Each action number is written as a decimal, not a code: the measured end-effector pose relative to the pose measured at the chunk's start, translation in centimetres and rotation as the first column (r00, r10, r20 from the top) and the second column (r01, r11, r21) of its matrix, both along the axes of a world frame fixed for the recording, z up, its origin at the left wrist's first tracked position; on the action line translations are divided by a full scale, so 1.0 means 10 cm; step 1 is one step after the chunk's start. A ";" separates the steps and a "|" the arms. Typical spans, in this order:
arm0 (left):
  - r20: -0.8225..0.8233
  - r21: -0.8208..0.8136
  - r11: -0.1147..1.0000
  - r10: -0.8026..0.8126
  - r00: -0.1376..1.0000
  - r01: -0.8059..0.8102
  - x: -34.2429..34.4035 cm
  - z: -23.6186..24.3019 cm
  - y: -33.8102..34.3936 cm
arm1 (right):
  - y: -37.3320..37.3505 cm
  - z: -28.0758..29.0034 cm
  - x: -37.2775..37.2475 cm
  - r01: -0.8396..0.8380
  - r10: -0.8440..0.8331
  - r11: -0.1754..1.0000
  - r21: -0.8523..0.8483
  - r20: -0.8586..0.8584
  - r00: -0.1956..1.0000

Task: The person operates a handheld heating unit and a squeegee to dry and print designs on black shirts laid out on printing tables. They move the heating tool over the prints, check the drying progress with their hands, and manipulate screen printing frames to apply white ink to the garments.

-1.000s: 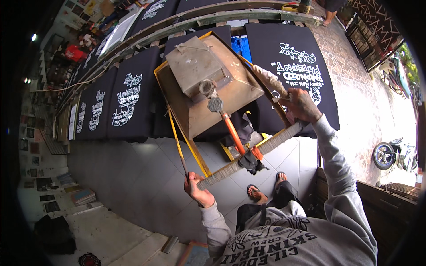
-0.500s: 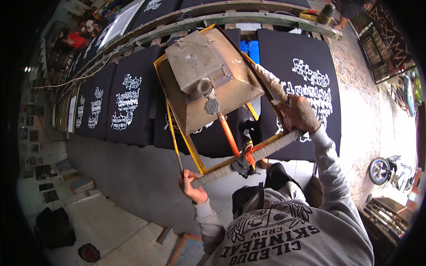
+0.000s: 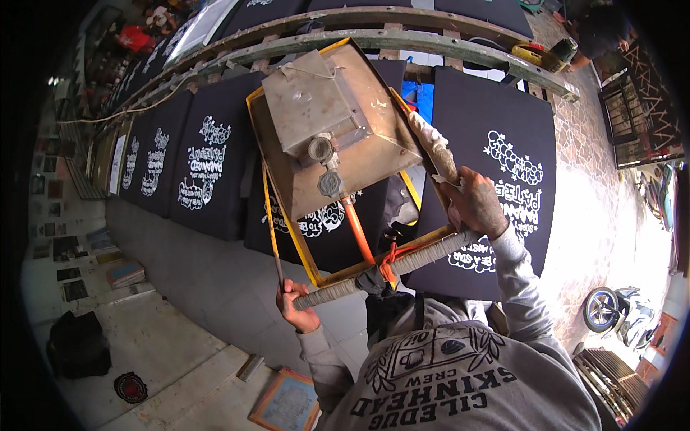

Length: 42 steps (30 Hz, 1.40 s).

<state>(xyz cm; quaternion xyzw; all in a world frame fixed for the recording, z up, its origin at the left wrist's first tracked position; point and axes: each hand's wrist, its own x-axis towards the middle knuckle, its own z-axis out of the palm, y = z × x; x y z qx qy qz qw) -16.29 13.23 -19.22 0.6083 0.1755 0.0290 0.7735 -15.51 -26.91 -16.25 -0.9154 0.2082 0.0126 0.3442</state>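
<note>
Left hand point(image 3: 297, 307) and right hand point(image 3: 477, 204) are gripping 2 near corners of the hooded gas heater point(image 3: 338, 115), which is hanging above black printed fabric panels point(image 3: 496, 108); it is probably feeling heavy, stiff, the cord-wrapped bar point(image 3: 338, 286) offering purchase.

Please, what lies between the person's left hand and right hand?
The head view shows a grey wrapped bar between the left hand and right hand, with black material and orange strips near its middle.

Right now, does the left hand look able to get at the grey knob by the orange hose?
Probably not: the left hand has its grip at the left end of the wrapped bar, and the grey knob sits beyond that bar.
</note>
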 end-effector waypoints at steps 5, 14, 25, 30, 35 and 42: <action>0.028 -0.035 0.999 -0.040 0.999 0.041 -0.01 0.01 0.02 | 0.01 0.04 0.01 -0.011 0.011 1.000 -0.006 -0.026 1.000; 0.007 0.065 0.996 0.065 0.998 -0.065 -0.02 -0.11 -0.06 | -0.23 0.05 -0.33 0.208 -0.213 0.976 0.061 0.094 0.972; -0.038 -0.086 0.996 -0.016 0.999 0.013 -0.05 0.06 -0.05 | -0.28 0.37 -2.76 0.384 -0.757 0.325 0.864 -0.006 0.654; -0.021 -0.084 0.996 -0.021 1.000 0.019 -0.08 0.00 0.05 | -0.15 -0.36 -3.05 0.531 -0.585 0.790 0.307 0.122 0.801; -0.001 -0.087 0.993 -0.083 0.997 0.083 -0.11 -0.10 0.23 | -0.05 -0.81 -3.06 0.266 -0.338 0.898 -0.351 -0.164 0.927; 0.010 -0.058 0.997 -0.045 0.999 0.046 -0.16 -0.14 0.17 | 0.05 -1.01 -3.08 0.217 -0.327 0.865 -0.452 -0.181 0.927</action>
